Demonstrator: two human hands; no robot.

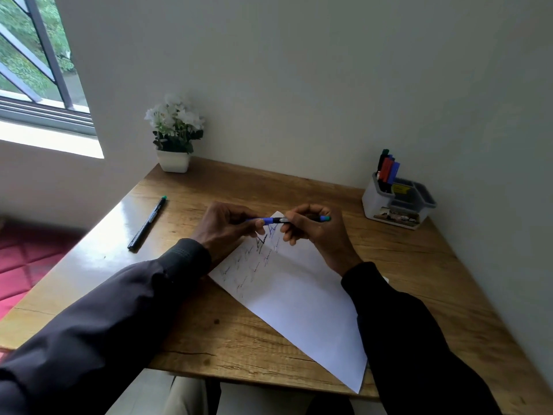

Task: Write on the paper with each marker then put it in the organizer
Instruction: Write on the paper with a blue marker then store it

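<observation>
A wooden table stands against a white wall. A sheet of paper lies askew on it, scribbled lines on its far half. Well left of the paper lies a black marker with a green end. Beyond the paper stand a white pot of flowers to the left and a white organizer to the right

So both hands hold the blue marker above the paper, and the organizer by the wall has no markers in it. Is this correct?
Not quite. The head view shows several markers standing in the organizer. The rest holds: the left hand and right hand hold the blue marker above the paper.
</observation>
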